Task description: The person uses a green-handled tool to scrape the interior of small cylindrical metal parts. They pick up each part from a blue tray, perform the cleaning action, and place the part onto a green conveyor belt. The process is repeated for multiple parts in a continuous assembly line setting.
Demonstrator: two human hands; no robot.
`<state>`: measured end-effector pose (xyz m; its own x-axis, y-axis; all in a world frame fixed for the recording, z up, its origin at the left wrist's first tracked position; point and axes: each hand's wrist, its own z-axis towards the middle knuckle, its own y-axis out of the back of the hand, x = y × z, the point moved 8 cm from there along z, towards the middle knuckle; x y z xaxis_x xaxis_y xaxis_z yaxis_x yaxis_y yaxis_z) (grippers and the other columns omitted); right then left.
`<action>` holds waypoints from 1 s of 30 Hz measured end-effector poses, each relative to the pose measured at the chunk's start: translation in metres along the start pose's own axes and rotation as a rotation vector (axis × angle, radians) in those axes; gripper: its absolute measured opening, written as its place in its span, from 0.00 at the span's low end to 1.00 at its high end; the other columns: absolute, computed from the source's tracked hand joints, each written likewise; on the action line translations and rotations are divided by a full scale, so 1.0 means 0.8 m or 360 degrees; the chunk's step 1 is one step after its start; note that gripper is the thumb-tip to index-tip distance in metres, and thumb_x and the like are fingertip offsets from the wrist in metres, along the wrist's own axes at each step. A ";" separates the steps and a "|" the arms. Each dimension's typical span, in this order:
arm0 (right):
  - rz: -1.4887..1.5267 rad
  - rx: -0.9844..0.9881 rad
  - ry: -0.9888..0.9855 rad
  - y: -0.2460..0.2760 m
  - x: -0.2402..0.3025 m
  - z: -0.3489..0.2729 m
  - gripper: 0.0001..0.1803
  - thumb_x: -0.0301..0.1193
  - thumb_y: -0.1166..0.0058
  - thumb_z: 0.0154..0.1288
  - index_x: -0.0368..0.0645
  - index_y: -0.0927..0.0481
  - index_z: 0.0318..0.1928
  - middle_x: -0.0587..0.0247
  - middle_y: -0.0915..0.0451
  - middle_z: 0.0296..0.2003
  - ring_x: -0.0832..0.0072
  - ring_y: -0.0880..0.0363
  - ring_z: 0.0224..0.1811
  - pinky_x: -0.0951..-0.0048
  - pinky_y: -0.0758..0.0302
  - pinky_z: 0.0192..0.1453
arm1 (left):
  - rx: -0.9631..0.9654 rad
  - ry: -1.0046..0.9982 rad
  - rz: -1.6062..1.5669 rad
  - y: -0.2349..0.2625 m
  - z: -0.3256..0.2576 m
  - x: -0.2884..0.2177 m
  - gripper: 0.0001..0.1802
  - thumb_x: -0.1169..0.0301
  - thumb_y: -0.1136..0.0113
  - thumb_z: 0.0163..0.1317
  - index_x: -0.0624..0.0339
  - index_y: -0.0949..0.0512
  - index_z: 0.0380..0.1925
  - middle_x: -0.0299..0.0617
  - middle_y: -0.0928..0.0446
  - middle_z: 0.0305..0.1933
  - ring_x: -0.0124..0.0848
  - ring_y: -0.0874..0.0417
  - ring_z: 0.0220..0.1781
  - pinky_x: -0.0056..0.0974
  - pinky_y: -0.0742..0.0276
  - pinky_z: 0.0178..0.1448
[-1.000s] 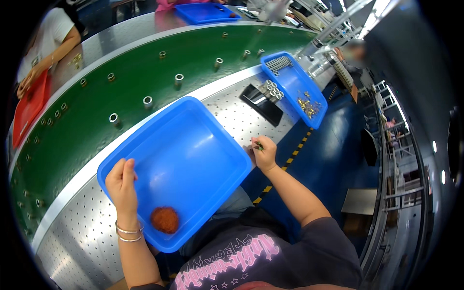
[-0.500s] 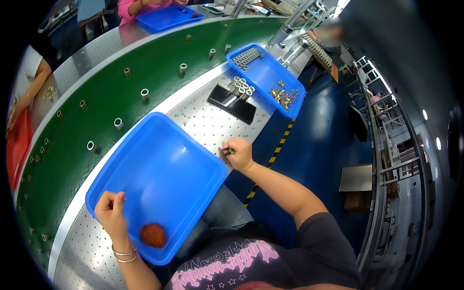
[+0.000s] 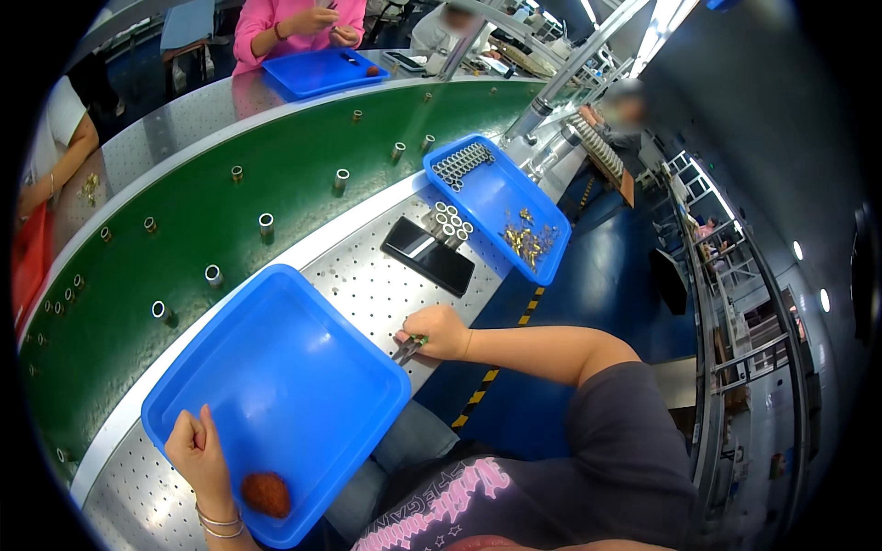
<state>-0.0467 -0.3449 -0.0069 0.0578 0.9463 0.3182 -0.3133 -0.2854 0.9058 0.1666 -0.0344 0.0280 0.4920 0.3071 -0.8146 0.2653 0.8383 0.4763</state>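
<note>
Right hand: fingers curled tight around a small green-handled hand tool, dark metal end directed down-left, close to the right corner of a large blue tray; contact between tool and tray cannot be told. Left hand: at the tray's left side, fingers folded in, thumb raised; cannot tell whether anything is pinched inside. Tray contents: one rust-brown fibrous pad, near corner, just beside the left wrist. Tray sits on a perforated metal bench, near side reaching over the person's lap. Farther along the bench: black smartphone, lying flat; upright cluster of metal sleeves just beside it; second blue tray with grey ring-shaped parts in rows at the far end, loose brass-coloured pieces at the near end. Beyond: green conveyor belt, single sleeves standing spaced apart on it
</note>
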 end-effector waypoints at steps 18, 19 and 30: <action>-0.0103 -0.0186 -0.0221 0.006 -0.001 0.002 0.16 0.37 0.47 0.57 0.45 0.30 0.15 0.62 0.28 0.16 0.61 0.26 0.21 0.63 0.30 0.25 | -0.0003 -0.0175 -0.0283 -0.001 -0.008 -0.018 0.25 0.82 0.46 0.60 0.57 0.50 0.13 0.30 0.52 0.13 0.19 0.54 0.18 0.29 0.57 0.21; -0.0118 -0.0184 -0.0223 0.006 0.000 0.001 0.16 0.37 0.48 0.57 0.46 0.30 0.15 0.62 0.28 0.16 0.61 0.26 0.21 0.63 0.30 0.25 | -0.0009 -0.0175 -0.0320 0.000 -0.007 -0.019 0.25 0.82 0.46 0.60 0.57 0.50 0.13 0.30 0.52 0.13 0.19 0.54 0.18 0.29 0.57 0.21; -0.0159 -0.0225 -0.0232 0.003 -0.001 0.000 0.15 0.37 0.48 0.56 0.46 0.28 0.16 0.61 0.26 0.17 0.60 0.25 0.22 0.63 0.30 0.25 | -0.0185 -0.0209 -0.0443 0.014 -0.007 -0.018 0.25 0.81 0.44 0.60 0.55 0.49 0.14 0.28 0.52 0.15 0.18 0.54 0.19 0.28 0.58 0.22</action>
<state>-0.0474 -0.3466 -0.0054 0.2283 0.9338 0.2754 -0.4284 -0.1576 0.8897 0.1576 -0.0271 0.0430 0.5188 0.0044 -0.8549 0.3121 0.9300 0.1942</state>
